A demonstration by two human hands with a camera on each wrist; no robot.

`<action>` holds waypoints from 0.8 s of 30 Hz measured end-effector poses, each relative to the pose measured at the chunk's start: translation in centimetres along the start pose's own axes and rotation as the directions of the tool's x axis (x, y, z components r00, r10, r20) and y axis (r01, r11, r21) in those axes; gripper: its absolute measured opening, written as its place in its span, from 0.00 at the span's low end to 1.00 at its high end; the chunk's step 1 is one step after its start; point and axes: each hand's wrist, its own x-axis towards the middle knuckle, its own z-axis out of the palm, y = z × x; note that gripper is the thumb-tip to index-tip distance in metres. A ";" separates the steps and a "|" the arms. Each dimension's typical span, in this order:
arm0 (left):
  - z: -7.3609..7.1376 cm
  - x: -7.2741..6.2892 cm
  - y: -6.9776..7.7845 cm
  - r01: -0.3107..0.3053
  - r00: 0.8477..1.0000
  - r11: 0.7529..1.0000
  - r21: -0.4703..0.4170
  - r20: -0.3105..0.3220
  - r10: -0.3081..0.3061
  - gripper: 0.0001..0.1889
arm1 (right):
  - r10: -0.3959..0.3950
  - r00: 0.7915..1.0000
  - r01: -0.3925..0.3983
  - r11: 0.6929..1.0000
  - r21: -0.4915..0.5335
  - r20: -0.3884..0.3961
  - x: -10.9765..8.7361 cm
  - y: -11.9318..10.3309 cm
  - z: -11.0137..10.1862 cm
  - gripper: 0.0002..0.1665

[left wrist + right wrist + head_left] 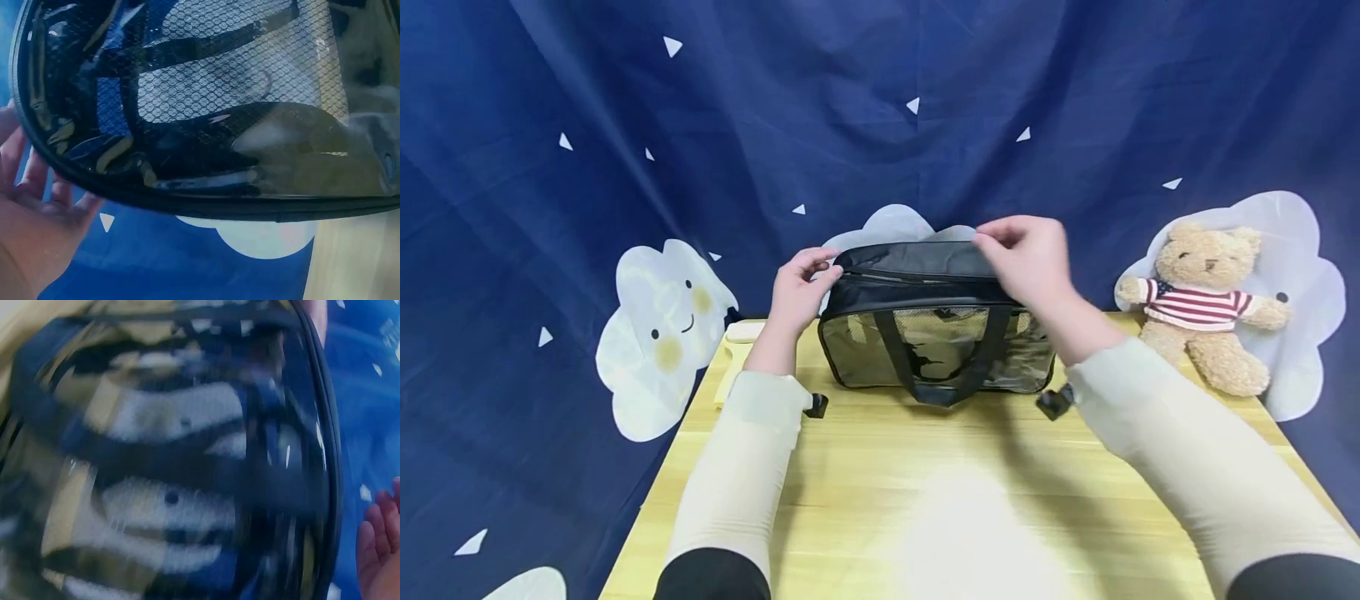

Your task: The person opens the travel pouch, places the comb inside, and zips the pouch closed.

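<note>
A black bag (pixel 936 329) with clear see-through panels stands upright at the back of the table. Its black strap handle (pixel 955 392) hangs down the front, and a zipper (pixel 895 277) runs along the top. At the top left corner, my left hand (pixel 800 287) pinches the bag's edge between thumb and fingers; in the left wrist view its fingers (pixel 31 181) lie along the black piping. My right hand (pixel 1028 257) pinches the top edge towards the right end. Mesh (pixel 231 87) shows through the clear panel in the left wrist view.
A teddy bear (pixel 1206 308) in a striped sweater sits at the back right. Behind my left forearm lies a pale yellow and white object (pixel 733 354). Blue curtain (pixel 850 108) with white clouds closes off the back of the wooden table (pixel 865 483).
</note>
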 end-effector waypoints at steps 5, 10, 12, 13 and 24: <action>1.0 1.3 -0.4 0.039 0.984 0.990 0.135 0.167 -0.062 0.17 | 0.064 0.991 -0.060 0.997 0.038 -0.116 -2.6 4.0 -5.6 0.12; 1.2 2.0 -0.8 0.063 0.972 0.974 0.219 0.209 -0.109 0.20 | 0.130 0.979 -0.125 0.991 0.041 -0.158 -6.0 7.8 -9.8 0.10; 0.9 2.1 -1.0 0.062 0.965 0.968 0.244 0.234 -0.121 0.21 | 0.142 0.977 -0.144 0.990 0.000 -0.158 -7.6 9.3 -11.2 0.03; 0.8 2.2 -1.0 0.060 0.959 0.964 0.259 0.252 -0.127 0.21 | 0.152 0.977 -0.157 0.987 -0.021 -0.152 -8.5 10.0 -11.9 0.02; 0.8 2.5 -0.8 0.048 0.880 0.913 0.404 0.415 -0.230 0.33 | 0.330 0.942 -0.291 0.897 -0.333 0.067 -21.5 15.7 -17.9 0.24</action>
